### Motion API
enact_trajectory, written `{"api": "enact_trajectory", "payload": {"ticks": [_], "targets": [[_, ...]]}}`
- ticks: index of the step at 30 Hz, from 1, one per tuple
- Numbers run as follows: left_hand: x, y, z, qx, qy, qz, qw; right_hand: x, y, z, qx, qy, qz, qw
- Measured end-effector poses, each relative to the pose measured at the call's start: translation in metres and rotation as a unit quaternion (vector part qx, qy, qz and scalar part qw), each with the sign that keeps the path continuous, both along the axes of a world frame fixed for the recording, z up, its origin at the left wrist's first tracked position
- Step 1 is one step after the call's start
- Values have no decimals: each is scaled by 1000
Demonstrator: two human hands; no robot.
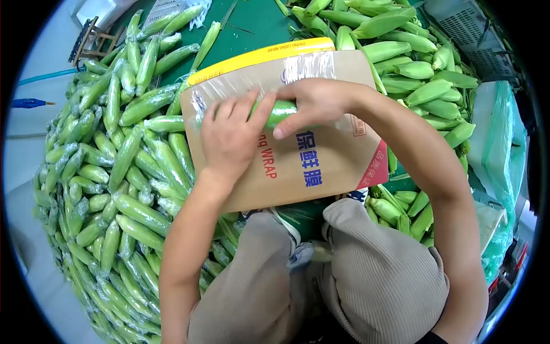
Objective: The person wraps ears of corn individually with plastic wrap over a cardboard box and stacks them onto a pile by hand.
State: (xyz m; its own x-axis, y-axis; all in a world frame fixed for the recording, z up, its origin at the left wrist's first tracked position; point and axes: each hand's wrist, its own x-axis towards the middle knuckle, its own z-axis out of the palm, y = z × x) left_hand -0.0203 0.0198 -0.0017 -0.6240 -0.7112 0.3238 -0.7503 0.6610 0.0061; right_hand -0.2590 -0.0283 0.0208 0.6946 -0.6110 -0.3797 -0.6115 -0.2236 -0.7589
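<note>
An ear of corn [281,112] in its green husk lies across the cardboard box [240,192] of cling wrap in front of me. Clear film [215,89] stretches over the top of the box around the corn. My right hand [316,104] grips the corn's right part between thumb and fingers. Over its left part lies my left hand [234,133], its fingers bent across the husk and film. Both hands hide much of the corn, so I cannot tell how much of it is covered by film.
Film-wrapped corn ears [123,189] are heaped on the left. Unwrapped ears [424,86] are piled at the upper right, and several more [401,209] lie by my right knee. A yellow strip [258,57] edges the box. A grey crate [470,34] stands at the far right.
</note>
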Motion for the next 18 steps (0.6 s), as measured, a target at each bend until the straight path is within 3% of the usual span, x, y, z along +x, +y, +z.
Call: {"api": "enact_trajectory", "payload": {"ticks": [3, 4, 5, 7, 8, 11, 13, 15, 17, 18], "targets": [[-8, 12, 9, 229, 10, 40, 972, 8, -23, 25, 25, 120, 5, 992], [-10, 10, 13, 276, 7, 41, 960, 3, -29, -2, -165, -27, -4, 986], [-13, 9, 22, 337, -14, 31, 941, 8, -31, -35, -314, -116, 3, 942], [-19, 5, 41, 450, -60, 16, 891, 20, -11, -63, -417, 48, 116, 900], [-18, 6, 35, 495, -43, -39, 867, 22, -1, -81, -421, 39, 91, 902], [-18, 37, 42, 559, -90, -23, 824, 27, 8, -74, -393, 58, 83, 914], [-13, 75, 24, 679, -37, -140, 720, 29, 14, -81, -414, 28, 58, 908], [-3, 126, 10, 780, -57, -180, 597, 24, 15, -81, -411, -9, 58, 910], [11, 133, -3, 774, 0, -185, 605, 18, 44, -63, -372, -55, 64, 924], [22, 137, -7, 776, 31, -184, 603, 11, 76, -34, -223, -87, 65, 969]]}}
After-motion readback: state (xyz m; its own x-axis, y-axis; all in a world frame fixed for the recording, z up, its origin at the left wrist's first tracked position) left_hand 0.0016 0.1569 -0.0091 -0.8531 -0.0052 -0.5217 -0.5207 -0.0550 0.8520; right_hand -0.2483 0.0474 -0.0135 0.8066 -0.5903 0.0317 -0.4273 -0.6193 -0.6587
